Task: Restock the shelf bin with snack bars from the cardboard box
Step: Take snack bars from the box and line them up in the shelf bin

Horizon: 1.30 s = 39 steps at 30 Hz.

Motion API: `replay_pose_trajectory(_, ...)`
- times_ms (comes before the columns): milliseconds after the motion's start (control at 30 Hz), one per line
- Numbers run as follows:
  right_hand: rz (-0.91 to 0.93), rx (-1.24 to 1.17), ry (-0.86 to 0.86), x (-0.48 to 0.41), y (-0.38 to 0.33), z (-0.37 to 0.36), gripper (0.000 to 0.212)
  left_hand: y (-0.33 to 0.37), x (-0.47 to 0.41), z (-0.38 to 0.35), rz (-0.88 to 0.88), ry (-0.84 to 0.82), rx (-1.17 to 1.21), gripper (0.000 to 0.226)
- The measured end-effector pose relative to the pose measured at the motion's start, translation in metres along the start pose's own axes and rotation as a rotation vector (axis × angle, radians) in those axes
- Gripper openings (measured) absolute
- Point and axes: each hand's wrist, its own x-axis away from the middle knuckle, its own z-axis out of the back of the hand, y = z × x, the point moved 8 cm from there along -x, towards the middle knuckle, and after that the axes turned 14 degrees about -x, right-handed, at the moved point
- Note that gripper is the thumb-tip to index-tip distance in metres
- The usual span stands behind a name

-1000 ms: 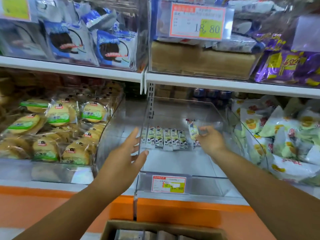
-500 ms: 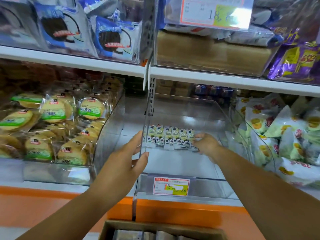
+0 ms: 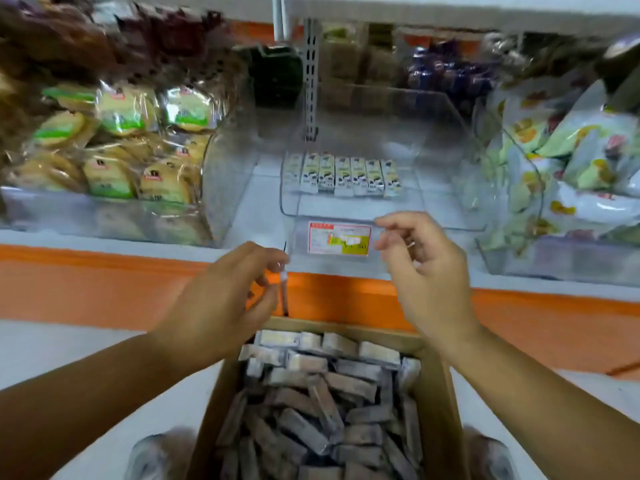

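Note:
A clear plastic shelf bin (image 3: 450,216) sits in the middle of the shelf, with a row of several snack bars (image 3: 343,174) standing side by side at its back. Below it, an open cardboard box (image 3: 446,410) is piled with many wrapped snack bars (image 3: 311,403). My left hand (image 3: 221,299) hovers over the box's far left corner, fingers loosely curled, holding nothing. My right hand (image 3: 426,268) hangs in front of the bin's front wall, fingers relaxed and empty.
A price label (image 3: 339,237) is stuck on the bin's front. A bin of round cakes (image 3: 121,157) stands to the left, a bin of white and yellow packets (image 3: 568,168) to the right. The orange shelf edge (image 3: 86,285) runs behind the box.
Both hands have pulled back out of the bin and down towards the box. The last bar now stands in the row. The view has tilted down, showing the full box.

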Motion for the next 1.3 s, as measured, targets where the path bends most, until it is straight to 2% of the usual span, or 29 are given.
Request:
replay_pose_trajectory(67, -0.128, 0.115, -0.143, 0.045, 0.050, -0.014, 0.029, 0.001, 0.030, -0.058, -0.041, -0.285, -0.102, 0.041)
replay_pose_trajectory(133, -0.350, 0.291, -0.417, 0.097, 0.121, -0.025, 0.025, -0.008, 0.065, -0.122, -0.008, -0.568, -0.114, 0.041)
replay_pose_trajectory(167, -0.473, 0.365, -0.551, 0.124, 0.158, -0.026, 0.026, -0.012, 0.080, -0.148, 0.038, -0.655, -0.080, 0.041)
replay_pose_trajectory(233, -0.686, 0.437, -0.685, 0.171, 0.217, -0.016, 0.027, -0.016, 0.099, -0.188, 0.136, -0.681, -0.006, 0.043)
replay_pose_trajectory(300, -0.836, 0.503, -0.700, 0.204, 0.247, -0.003, 0.031, -0.016, 0.114, -0.218, 0.230, -0.677, 0.040, 0.044)
replay_pose_trajectory(400, -1.018, 0.501, -0.743, 0.241, 0.268, 0.004, 0.050, -0.012, 0.142, -0.254, 0.218, -0.736, 0.058, 0.044)
replay_pose_trajectory(500, -1.043, 0.519, -0.774, 0.256, 0.274, 0.000, 0.065, -0.010, 0.154, -0.269, 0.106, -0.736, -0.002, 0.045)
replay_pose_trajectory(600, -0.983, 0.575, -0.816, 0.267, 0.283, -0.013, 0.071, -0.008, 0.150, -0.275, 0.098, -0.766, -0.040, 0.051)
replay_pose_trajectory(767, -1.034, 0.611, -0.847, 0.278, 0.285, -0.013, 0.069, -0.008, 0.166, -0.294, 0.063, -0.939, -0.175, 0.051)
replay_pose_trajectory(900, -1.035, 0.594, -0.761, 0.278, 0.282, -0.005, 0.065, -0.010, 0.167, -0.290, 0.121, -0.874, -0.262, 0.044)
replay_pose_trajectory(1033, -1.005, 0.544, -0.726, 0.286, 0.276, -0.012, 0.063, -0.011, 0.165, -0.286, 0.190, -0.843, -0.163, 0.036)
replay_pose_trajectory(1200, -0.994, 0.447, -0.668, 0.287, 0.273, -0.013, 0.040, -0.012, 0.171, -0.274, 0.271, -0.831, -0.049, 0.037)
replay_pose_trajectory(1300, -1.009, 0.434, -0.660, 0.290, 0.272, -0.014, 0.048, -0.014, 0.171, -0.266, 0.338, -0.776, 0.005, 0.038)
